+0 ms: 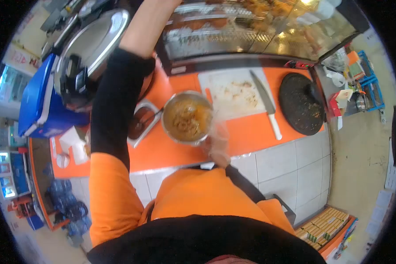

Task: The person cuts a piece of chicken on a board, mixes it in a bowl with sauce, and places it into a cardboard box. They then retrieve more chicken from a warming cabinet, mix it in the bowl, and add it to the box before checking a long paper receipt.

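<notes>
1. While your left forearm (pixel 145 31) stretches toward eleven o'clock, beside the glass display case (pixel 237 60), your left hand lies outside the view, so I cannot tell its grip.
2. Your right hand (pixel 218 148) is near the steel mixing bowl (pixel 176 97) at its five o'clock, blurred amid clear plastic (pixel 220 132); I cannot tell whether it grasps anything.
3. The bowl, containing chunky food in orange-brown sauce, stands before you on the orange countertop (pixel 246 132).
4. From the bowl, a white cutting board (pixel 214 82) with scraps lies at two o'clock, a white-handled knife (pixel 263 94) across its right edge.
5. At nine o'clock sits a rectangular metal tray (pixel 148 130); at three, a round black slab (pixel 295 103).
</notes>
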The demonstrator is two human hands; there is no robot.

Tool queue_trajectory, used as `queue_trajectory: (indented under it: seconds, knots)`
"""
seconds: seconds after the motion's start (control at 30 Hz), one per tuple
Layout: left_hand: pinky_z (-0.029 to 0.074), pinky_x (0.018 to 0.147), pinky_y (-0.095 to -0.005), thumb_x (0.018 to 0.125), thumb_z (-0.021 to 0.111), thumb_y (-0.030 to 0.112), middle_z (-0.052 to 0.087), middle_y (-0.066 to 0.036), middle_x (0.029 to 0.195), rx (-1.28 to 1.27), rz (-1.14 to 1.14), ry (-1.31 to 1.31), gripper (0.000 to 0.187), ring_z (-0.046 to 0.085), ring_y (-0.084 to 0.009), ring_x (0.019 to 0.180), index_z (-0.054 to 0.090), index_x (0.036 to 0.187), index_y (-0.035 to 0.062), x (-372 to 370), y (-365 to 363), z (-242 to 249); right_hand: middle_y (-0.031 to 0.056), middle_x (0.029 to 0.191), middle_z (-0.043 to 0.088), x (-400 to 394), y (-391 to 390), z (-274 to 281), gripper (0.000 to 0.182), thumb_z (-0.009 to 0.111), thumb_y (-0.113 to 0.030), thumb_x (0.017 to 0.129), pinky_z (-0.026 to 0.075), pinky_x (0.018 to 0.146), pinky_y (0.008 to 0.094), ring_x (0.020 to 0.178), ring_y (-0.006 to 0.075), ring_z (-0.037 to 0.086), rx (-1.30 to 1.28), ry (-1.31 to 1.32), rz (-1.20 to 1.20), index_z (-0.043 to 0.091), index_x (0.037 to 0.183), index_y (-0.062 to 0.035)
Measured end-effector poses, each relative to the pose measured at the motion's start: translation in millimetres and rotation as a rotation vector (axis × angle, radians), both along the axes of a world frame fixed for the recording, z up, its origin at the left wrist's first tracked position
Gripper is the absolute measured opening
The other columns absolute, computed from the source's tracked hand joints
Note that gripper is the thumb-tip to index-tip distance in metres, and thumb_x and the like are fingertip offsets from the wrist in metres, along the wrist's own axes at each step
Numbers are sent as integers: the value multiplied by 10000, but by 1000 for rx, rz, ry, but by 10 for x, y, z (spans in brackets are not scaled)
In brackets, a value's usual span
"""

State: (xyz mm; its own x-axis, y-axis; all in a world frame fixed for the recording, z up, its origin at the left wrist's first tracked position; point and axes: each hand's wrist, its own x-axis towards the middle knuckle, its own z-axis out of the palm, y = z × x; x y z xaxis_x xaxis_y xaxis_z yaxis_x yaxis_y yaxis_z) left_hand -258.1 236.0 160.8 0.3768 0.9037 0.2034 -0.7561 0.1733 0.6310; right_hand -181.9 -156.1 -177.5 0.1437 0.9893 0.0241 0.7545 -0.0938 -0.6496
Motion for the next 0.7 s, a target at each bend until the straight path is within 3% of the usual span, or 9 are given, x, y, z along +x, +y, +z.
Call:
queue_trajectory:
  seconds: [0.1, 0.13, 0.23, 0.37, 0.47, 0.53, 0.57, 0.6, 0.7]
  knots:
    - [283, 1066, -523, 839, 404, 49, 361, -285, 1251, -50, 195, -6, 372, 301, -433, 1259, 316, 1160, -116, 46, -414, 170, 162, 825, 584, 175, 53, 15, 211, 612, -185, 775, 454, 649, 430, 711, 345, 544, 35, -63, -135, 574, 935, -53]
    - [276, 1072, -514, 832, 416, 33, 310, -303, 1289, -45, 190, -16, 470, 294, -458, 1254, 215, 1226, -125, 28, -397, 184, 164, 817, 584, 345, 44, -35, 201, 611, -181, 774, 454, 642, 432, 701, 347, 543, 80, -126, -194, 575, 924, -52]
    - [292, 1064, -461, 811, 472, 89, 371, -255, 1183, -74, 182, -10, 303, 342, -417, 1215, 343, 1035, -68, 17, -243, 160, 161, 817, 562, 1018, 154, 131, 127, 539, -72, 781, 424, 641, 443, 739, 342, 536, 471, -333, -355, 564, 904, -52]
    - [277, 1067, -463, 816, 470, 87, 371, -198, 1090, -78, 257, -4, 261, 294, -378, 1247, 357, 1005, -52, 214, -212, 112, 159, 953, 590, 1527, 1180, 2271, 284, 500, 15, 721, 437, 747, 427, 896, 364, 549, 923, -244, -176, 567, 994, -25]
    - [266, 1058, -472, 816, 486, 102, 334, -177, 1118, -62, 217, 7, 241, 217, -343, 1292, 366, 975, -33, 345, -296, 130, 168, 992, 601, 1627, 2020, 3376, 268, 513, -22, 747, 464, 813, 390, 953, 345, 567, 1086, -474, 58, 574, 1007, -3]
    - [266, 1068, -519, 824, 492, 116, 327, -209, 1229, -49, 292, 58, 232, 229, -377, 1295, 386, 986, -13, 404, -532, 138, 156, 941, 621, 1806, 2864, 3609, 165, 523, -48, 761, 481, 758, 380, 897, 322, 584, 1084, -677, 89, 623, 890, -23]
    - [281, 1064, -515, 841, 489, 128, 308, -219, 1275, -72, 302, 41, 217, 237, -360, 1292, 397, 975, -17, 418, -627, 96, 173, 927, 620, 1676, 2966, 4022, 166, 504, -120, 794, 470, 798, 394, 930, 320, 571, 266, -749, 32, 648, 826, -45]
    - [289, 1061, -512, 868, 489, 143, 341, -212, 1255, -64, 309, -26, 278, 274, -348, 1283, 384, 1051, -38, 406, -747, 24, 191, 913, 614, 2075, 3409, 3677, 243, 479, -219, 826, 466, 791, 417, 895, 338, 580, 695, -753, 237, 655, 806, -53]
    - [281, 1064, -483, 918, 439, 210, 427, -209, 1252, -20, 349, 11, 491, 373, -336, 1234, 263, 1344, 41, 334, -1408, 2, 180, 920, 621, 2051, 3779, 3898, 289, 453, -273, 854, 456, 818, 407, 912, 345, 579, 366, -865, 234, 636, 860, -49]
